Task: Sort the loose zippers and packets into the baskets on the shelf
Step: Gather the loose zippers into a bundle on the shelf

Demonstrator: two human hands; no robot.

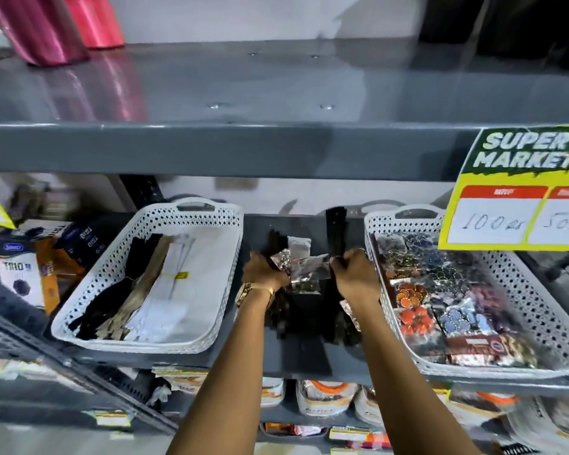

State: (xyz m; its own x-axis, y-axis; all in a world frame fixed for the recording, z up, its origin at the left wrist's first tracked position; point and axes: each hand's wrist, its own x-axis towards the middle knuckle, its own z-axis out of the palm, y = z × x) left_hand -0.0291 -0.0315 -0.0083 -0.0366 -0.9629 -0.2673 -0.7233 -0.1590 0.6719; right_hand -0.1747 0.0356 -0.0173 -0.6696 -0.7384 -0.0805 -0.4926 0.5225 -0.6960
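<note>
Two white perforated baskets stand on the grey shelf. The left basket (211, 323) holds black, brown and white zippers (145, 284). Clear packets of coloured buttons (440, 290) fill the right basket (519, 300). Between the baskets lies a loose pile of black zippers and shiny packets (301, 310). My left hand (262, 272) grips a clear shiny packet (304, 267) at the pile's left. My right hand (355, 274) is closed on a bundle of black zippers (336, 231) that stands up toward the shelf's back.
A yellow and green price sign (519, 188) hangs from the upper shelf edge over the right basket. Boxed goods (23, 270) stand left of the left basket. Pink rolls (63, 24) sit on the upper shelf. Packaged goods (326, 399) fill the shelf below.
</note>
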